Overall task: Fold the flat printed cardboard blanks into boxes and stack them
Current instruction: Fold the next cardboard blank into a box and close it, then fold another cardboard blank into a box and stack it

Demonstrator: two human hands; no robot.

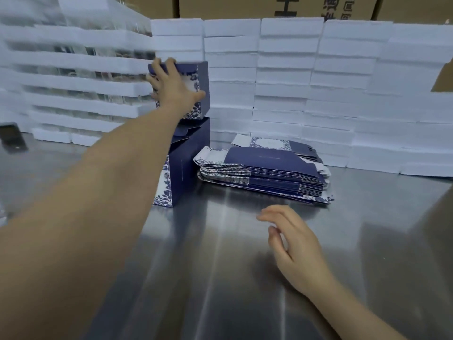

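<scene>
My left hand (pixel 171 87) reaches far forward and grips a folded navy box with a blue-and-white floral print (pixel 202 89), fingers curled over its top edge. That box sits on top of a second folded box (pixel 188 163) standing on the steel table (pixel 220 266). To the right lies a pile of flat printed blanks (pixel 264 173), with another flat blank (pixel 269 143) behind it. My right hand (pixel 294 246) hovers low over the table in front of the pile, fingers relaxed and holding nothing.
Stacked white foam trays (pixel 318 82) form a wall along the back and left (pixel 73 69). Brown cartons (pixel 269 6) stand behind them. A dark object (pixel 12 138) lies at the far left of the table.
</scene>
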